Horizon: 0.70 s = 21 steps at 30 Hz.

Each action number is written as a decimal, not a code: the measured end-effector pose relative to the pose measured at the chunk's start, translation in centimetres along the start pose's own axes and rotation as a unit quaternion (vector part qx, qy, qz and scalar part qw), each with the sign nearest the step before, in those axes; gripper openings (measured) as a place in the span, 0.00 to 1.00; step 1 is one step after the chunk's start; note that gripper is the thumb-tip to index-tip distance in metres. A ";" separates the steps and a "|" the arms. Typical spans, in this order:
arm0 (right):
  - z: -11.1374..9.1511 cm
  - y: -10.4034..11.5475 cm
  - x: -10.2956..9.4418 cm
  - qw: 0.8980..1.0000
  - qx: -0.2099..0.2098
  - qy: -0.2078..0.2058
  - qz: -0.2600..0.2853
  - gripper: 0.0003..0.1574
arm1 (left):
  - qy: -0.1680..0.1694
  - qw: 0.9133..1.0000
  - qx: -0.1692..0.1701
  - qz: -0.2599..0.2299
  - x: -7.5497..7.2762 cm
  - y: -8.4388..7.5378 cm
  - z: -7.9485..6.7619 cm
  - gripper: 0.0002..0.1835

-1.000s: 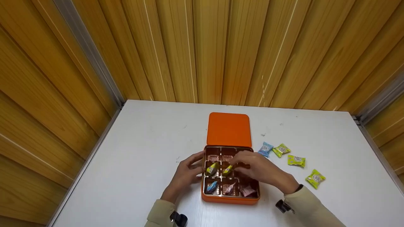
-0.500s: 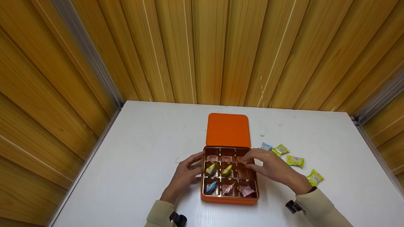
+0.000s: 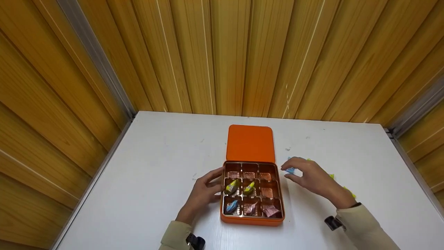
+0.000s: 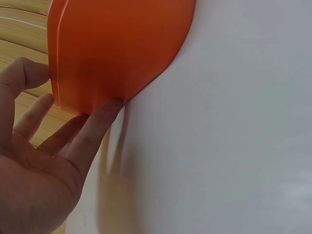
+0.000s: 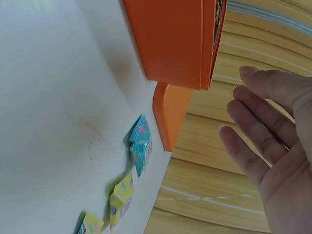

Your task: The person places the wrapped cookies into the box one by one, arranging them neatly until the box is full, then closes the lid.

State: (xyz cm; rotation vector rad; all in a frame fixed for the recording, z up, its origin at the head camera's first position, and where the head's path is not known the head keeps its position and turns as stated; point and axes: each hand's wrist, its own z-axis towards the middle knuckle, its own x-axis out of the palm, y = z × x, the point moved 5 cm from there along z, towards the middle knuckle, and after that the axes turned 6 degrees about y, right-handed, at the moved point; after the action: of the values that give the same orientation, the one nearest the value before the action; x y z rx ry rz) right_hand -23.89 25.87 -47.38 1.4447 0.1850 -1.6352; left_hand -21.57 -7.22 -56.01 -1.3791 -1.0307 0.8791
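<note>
The blue candy [image 5: 141,147] lies on the surface [image 3: 173,149] just right of the orange box [image 3: 252,221], long axis roughly near-to-far, below the right hand [image 3: 317,178], the nearer one, its thumb and fingers apart and holding nothing. The left hand [image 3: 204,191], fingers relaxed, touches the box's left side.

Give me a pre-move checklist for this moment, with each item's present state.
Lid open: ok, laid back behind the orange box.
Left hand at the box: ok, touching its side.
Right hand free: ok, it holds nothing.
Loose blue candy gripped: not ok, the right hand is apart from it.
Right compartment of the middle row filled: not ok, no candy shows in it.
Number of loose yellow candies: cannot tell, partly hidden in the head view.
</note>
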 end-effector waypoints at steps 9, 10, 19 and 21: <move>0.0 -2.2 -0.1 0.997 0.069 0.038 -0.020 0.16 | 0.010 1.000 0.011 -0.001 0.0 0.0 -0.1 0.34; 0.0 -2.4 -0.1 0.996 0.077 0.043 -0.020 0.15 | 0.009 1.000 0.011 -0.001 0.0 0.0 0.0 0.34; 0.3 -4.3 0.1 0.991 0.102 0.080 -0.039 0.15 | 0.005 1.000 0.005 0.000 0.0 0.2 0.2 0.33; 0.4 -4.6 0.2 0.990 0.100 0.086 -0.042 0.15 | 0.005 1.000 0.004 -0.004 0.0 0.2 0.2 0.33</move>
State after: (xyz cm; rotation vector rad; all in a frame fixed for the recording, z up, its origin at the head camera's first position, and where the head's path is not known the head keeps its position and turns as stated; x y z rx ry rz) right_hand -27.36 28.08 -49.46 1.7543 0.1862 -1.6333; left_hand -21.69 -7.14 -56.24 -1.3697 -1.0234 0.8699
